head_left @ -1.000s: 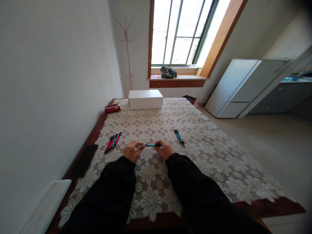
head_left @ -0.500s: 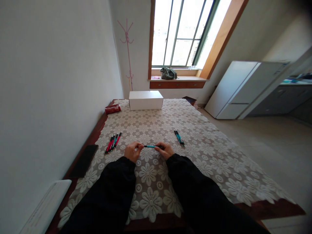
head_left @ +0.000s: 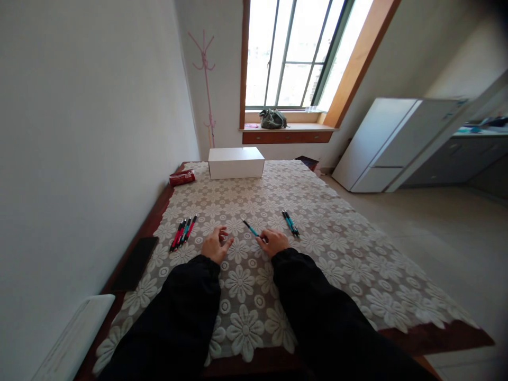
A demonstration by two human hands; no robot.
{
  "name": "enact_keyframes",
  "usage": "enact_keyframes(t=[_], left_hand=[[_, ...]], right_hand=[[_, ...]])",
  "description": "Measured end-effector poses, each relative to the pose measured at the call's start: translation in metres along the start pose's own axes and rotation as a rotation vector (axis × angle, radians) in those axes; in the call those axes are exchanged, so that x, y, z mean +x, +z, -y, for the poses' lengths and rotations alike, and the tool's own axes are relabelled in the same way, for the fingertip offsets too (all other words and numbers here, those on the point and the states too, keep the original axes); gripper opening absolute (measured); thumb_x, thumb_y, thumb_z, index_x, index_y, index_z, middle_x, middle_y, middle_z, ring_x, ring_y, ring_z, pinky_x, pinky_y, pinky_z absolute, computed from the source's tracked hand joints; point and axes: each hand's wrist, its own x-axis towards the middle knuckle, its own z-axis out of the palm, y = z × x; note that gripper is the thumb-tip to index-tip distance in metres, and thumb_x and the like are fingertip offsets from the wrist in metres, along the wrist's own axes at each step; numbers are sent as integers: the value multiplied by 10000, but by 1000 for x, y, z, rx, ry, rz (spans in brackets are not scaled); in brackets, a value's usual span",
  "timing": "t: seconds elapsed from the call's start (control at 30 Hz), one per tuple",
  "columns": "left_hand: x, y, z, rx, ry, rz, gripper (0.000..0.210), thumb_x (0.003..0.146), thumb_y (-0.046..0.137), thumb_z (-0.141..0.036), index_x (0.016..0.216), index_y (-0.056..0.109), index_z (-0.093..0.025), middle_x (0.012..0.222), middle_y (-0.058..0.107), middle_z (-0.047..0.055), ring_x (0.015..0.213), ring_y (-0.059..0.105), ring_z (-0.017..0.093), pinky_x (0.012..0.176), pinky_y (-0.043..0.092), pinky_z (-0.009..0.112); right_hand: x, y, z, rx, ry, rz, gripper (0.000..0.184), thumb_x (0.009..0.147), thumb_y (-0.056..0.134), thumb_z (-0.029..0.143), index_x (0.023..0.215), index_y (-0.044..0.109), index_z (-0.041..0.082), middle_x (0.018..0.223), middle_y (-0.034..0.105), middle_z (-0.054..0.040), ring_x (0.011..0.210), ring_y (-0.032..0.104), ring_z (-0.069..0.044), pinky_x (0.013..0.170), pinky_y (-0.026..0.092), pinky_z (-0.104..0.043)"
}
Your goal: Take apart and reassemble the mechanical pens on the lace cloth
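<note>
A teal and black pen (head_left: pixel 251 229) is pinched at its near end by my right hand (head_left: pixel 273 242), its other end pointing away and to the left. My left hand (head_left: pixel 216 244) is open beside it, thumb and fingers apart, with nothing in them. Left of that hand lies a group of red and teal pens (head_left: pixel 183 233), side by side on the lace tablecloth (head_left: pixel 246 328). To the right of my right hand, a small group of teal and black pens (head_left: pixel 291 223) rests on the cloth.
A white box (head_left: pixel 236 163) stands at the far end of the table, with a red packet (head_left: pixel 182 177) to its left. Along the left edge lie a dark flat pad (head_left: pixel 135 263) and a white object (head_left: pixel 75 336). The wall borders the table's left side.
My left hand has let go of the pen and its fingers have spread. The pen, still in my right hand, has swung from level to pointing away.
</note>
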Motion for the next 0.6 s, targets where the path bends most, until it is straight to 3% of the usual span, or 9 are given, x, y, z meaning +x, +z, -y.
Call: enact_keyframes(t=[0.17, 0.37, 0.47, 0.6], left_hand=[[-1, 0, -1, 141, 66, 64, 255, 768, 675, -306, 1004, 620, -226, 890, 714, 27, 831, 646, 192, 772, 483, 327], [0, -4, -3, 245, 68, 20, 198, 803, 631, -331, 962, 658, -217, 920, 708, 43, 890, 625, 208, 796, 458, 324], [7, -19, -3, 377, -15, -51, 215, 808, 617, -320, 984, 662, -205, 987, 695, 58, 972, 601, 233, 861, 439, 347], [19, -54, 9, 548, -131, -185, 241, 835, 571, -321, 1034, 645, -207, 1077, 662, 88, 1076, 547, 301, 902, 417, 431]], right_hand=[[4, -24, -35, -208, 329, -158, 222, 831, 587, 377, 708, 623, 196, 797, 668, -75, 779, 608, -219, 706, 382, -311], [2, -37, -57, -270, 498, -119, 244, 837, 565, 388, 754, 653, 177, 844, 683, -119, 807, 623, -245, 715, 377, -339], [3, -37, -57, -329, 529, -76, 235, 831, 575, 390, 772, 644, 174, 891, 675, -111, 875, 612, -254, 766, 370, -350], [4, -34, -57, -364, 520, -95, 198, 822, 599, 375, 847, 624, 180, 950, 653, -97, 958, 581, -263, 821, 346, -361]])
